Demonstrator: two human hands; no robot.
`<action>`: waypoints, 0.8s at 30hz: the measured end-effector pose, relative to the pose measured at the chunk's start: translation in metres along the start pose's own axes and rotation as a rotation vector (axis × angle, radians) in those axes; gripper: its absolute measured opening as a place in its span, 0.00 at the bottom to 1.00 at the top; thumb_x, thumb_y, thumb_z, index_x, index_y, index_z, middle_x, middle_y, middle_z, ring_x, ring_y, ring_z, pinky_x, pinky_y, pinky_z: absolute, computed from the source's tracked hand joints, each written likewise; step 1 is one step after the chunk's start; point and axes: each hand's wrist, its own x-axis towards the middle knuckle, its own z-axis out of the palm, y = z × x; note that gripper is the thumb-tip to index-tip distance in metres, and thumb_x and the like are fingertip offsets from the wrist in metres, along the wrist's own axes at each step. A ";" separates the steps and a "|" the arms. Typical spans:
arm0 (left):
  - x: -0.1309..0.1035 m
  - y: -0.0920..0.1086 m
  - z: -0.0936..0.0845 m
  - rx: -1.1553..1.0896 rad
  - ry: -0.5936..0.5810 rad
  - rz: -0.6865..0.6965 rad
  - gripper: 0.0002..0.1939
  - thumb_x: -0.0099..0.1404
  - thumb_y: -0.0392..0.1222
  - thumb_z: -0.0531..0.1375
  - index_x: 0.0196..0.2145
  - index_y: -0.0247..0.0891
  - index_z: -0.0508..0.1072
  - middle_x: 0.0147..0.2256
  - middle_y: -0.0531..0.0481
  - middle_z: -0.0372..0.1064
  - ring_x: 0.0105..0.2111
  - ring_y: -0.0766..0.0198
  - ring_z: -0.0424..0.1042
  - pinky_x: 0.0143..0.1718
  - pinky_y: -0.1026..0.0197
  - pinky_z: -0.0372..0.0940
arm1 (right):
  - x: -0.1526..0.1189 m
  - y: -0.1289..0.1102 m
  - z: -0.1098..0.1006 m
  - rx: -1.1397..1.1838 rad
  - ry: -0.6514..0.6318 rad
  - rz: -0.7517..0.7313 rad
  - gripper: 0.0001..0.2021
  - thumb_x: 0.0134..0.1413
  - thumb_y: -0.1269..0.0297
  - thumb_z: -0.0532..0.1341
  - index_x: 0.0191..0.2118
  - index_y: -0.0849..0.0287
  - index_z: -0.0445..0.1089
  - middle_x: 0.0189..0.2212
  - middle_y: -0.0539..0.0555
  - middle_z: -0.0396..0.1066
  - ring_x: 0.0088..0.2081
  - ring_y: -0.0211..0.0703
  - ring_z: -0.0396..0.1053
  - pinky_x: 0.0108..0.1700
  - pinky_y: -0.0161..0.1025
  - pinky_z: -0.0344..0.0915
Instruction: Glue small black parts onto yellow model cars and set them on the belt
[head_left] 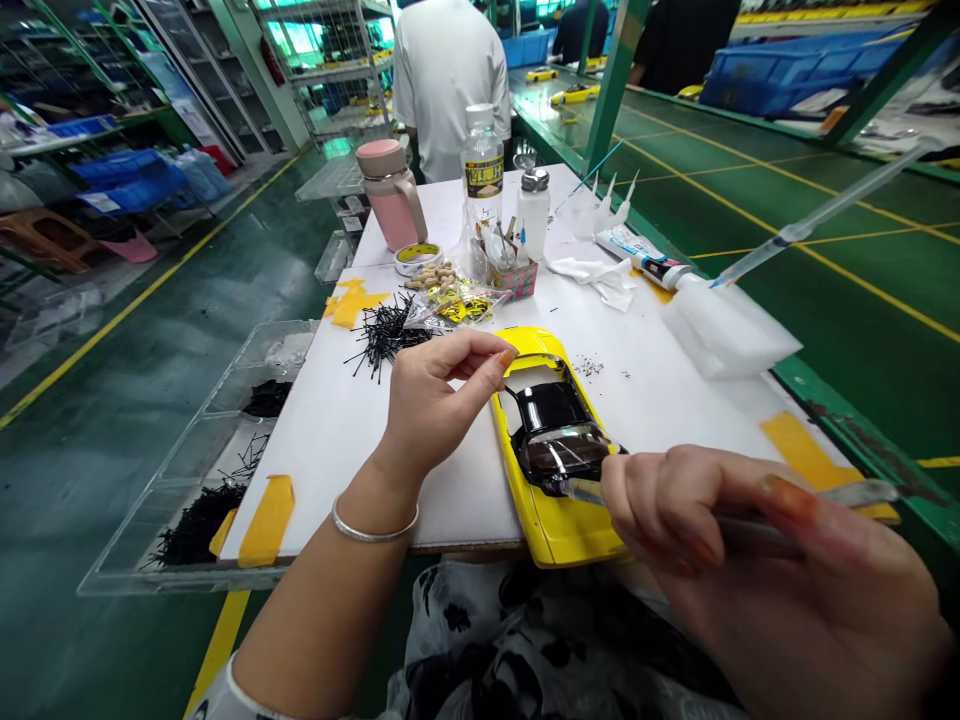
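A yellow model car body [574,525] with a black roof and a tinted windscreen lies near the table's front edge. My left hand [442,390] is over its far left side, thumb and forefinger pinched together at the tips; whatever is between them is too small to make out. My right hand [742,540] is closed around a slim clear plastic dropper [581,490], its tip close to the car's windscreen. Tiny black bits [590,367] are scattered just right of the car. A heap of thin black plastic pieces [386,335] lies beyond my left hand.
A white foam block [731,325] holds another dropper upright on the right, beside a glue tube [645,258]. Further back stand a pink mug [386,200], a clear bottle [482,175] and a small box [517,278]. A clear divided tray [172,470] adjoins the table's left edge.
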 end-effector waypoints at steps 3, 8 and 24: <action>0.000 0.000 0.000 0.017 -0.001 0.002 0.04 0.69 0.40 0.68 0.36 0.38 0.83 0.29 0.52 0.80 0.26 0.68 0.77 0.29 0.66 0.72 | 0.001 0.001 0.000 -0.012 -0.026 -0.007 0.31 0.55 0.34 0.70 0.17 0.54 0.67 0.14 0.50 0.57 0.20 0.46 0.58 0.23 0.47 0.56; 0.000 -0.001 0.000 0.028 -0.002 0.007 0.05 0.69 0.42 0.68 0.36 0.38 0.83 0.28 0.51 0.80 0.25 0.68 0.76 0.29 0.65 0.71 | 0.003 0.002 -0.001 -0.070 -0.044 -0.043 0.31 0.59 0.36 0.68 0.17 0.55 0.65 0.13 0.50 0.56 0.19 0.45 0.58 0.22 0.47 0.57; 0.000 -0.002 -0.003 0.090 0.010 0.020 0.05 0.68 0.41 0.68 0.36 0.39 0.84 0.30 0.50 0.81 0.26 0.68 0.76 0.29 0.67 0.70 | 0.003 -0.020 -0.026 -0.033 -0.004 -0.122 0.21 0.63 0.50 0.60 0.21 0.53 0.68 0.14 0.49 0.53 0.20 0.43 0.55 0.22 0.45 0.52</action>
